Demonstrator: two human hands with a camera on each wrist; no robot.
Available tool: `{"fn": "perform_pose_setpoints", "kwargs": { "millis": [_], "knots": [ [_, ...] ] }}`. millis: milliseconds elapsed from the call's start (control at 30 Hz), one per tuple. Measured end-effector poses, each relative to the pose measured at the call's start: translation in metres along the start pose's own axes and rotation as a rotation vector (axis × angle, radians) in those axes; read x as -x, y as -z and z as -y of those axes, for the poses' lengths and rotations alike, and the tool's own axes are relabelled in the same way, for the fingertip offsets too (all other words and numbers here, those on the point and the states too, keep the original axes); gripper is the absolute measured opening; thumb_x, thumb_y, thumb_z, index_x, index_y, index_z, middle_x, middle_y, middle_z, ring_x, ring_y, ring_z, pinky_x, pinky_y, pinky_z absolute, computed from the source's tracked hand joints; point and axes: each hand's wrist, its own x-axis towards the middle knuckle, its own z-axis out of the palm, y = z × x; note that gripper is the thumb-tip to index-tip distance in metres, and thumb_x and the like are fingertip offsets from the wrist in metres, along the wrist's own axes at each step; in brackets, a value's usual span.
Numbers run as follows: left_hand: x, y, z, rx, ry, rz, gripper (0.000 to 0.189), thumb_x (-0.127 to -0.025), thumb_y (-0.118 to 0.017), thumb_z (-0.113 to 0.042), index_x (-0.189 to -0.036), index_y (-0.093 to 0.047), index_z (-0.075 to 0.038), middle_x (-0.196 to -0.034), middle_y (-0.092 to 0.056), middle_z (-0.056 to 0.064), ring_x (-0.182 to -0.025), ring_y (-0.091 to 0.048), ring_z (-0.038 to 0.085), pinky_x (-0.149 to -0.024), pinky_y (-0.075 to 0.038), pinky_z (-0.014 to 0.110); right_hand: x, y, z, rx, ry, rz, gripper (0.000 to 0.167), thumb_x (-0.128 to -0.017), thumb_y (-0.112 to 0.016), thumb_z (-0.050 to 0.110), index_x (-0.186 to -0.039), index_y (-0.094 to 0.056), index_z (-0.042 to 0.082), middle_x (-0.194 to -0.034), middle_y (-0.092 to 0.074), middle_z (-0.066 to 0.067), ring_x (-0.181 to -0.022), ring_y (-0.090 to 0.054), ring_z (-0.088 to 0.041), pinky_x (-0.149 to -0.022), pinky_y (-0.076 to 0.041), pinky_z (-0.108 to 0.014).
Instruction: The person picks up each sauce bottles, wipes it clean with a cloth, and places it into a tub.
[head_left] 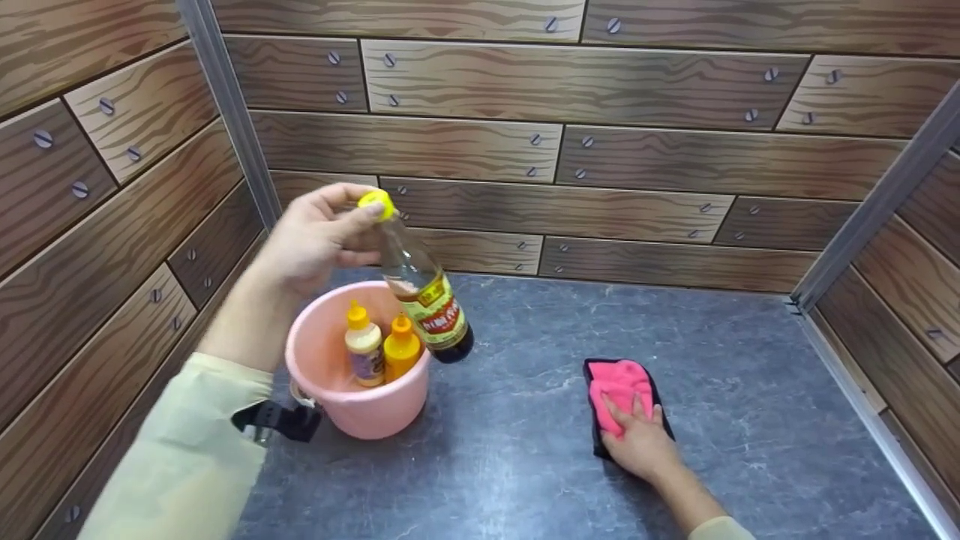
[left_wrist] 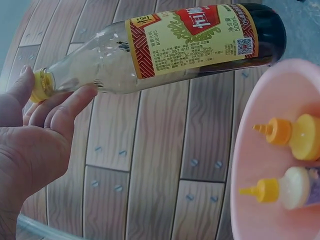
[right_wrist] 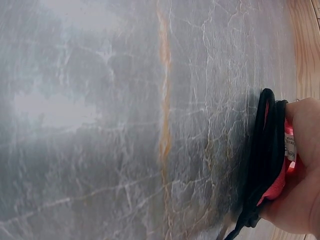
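Observation:
My left hand [head_left: 319,236] grips a glass sauce bottle [head_left: 431,304] by its yellow cap [left_wrist: 42,85], thumb and fingers around the top. The bottle tilts, its dark-liquid base toward the right, and overlaps the right rim of a pink bucket [head_left: 375,416] in the head view. Inside the bucket stand a pale squeeze bottle [head_left: 364,349] and a yellow squeeze bottle [head_left: 403,349], both with yellow-orange nozzle caps. On the counter at right, my right hand [head_left: 641,442] presses with spread fingers on a folded pink cloth [head_left: 622,382] edged in black.
A grey marbled counter [head_left: 510,450] spreads under everything. Wood-patterned walls [head_left: 465,150] enclose it at the back, left and right, with metal strips [head_left: 862,405] along the corners. A black strap [head_left: 277,420] is around the left wrist.

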Motion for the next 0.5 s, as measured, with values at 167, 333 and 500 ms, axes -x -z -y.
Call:
{"fn": "perform_pose_setpoints", "kwargs": {
  "millis": [167, 333, 500],
  "knots": [
    [0.007, 0.015, -0.01, 0.036, -0.031, 0.002, 0.009, -0.105, -0.066, -0.009, -0.113, -0.071, -0.009, -0.099, -0.079, 0.008, -0.082, -0.078, 0.02, -0.071, -0.065, 0.037, 0.0, 0.0, 0.0, 0.004, 0.009, -0.012, 0.066, -0.101, -0.063, 0.03, -0.163, -0.042, 0.017, -0.159, -0.018, -0.046, -0.14, -0.011, -0.077, -0.105, -0.034, -0.082],
    [0.012, 0.027, -0.018, 0.056, -0.046, -0.018, 0.007, -0.105, -0.067, -0.009, -0.11, -0.072, -0.011, -0.101, -0.079, 0.009, -0.082, -0.079, 0.02, -0.071, -0.065, 0.037, 0.0, 0.0, 0.0, 0.004, 0.009, -0.015, 0.066, -0.101, -0.063, 0.03, -0.163, -0.043, 0.017, -0.159, -0.018, -0.046, -0.14, -0.011, -0.077, -0.103, -0.035, -0.083],
    [0.015, 0.037, -0.022, 0.065, -0.054, -0.035, 0.007, -0.103, -0.069, -0.009, -0.11, -0.072, -0.009, -0.101, -0.08, 0.01, -0.083, -0.079, 0.021, -0.072, -0.065, 0.038, 0.0, 0.0, 0.0, 0.0, 0.006, -0.006, 0.066, -0.101, -0.063, 0.03, -0.163, -0.043, 0.017, -0.16, -0.017, -0.045, -0.14, -0.01, -0.077, -0.1, -0.037, -0.084]
  ]
}}
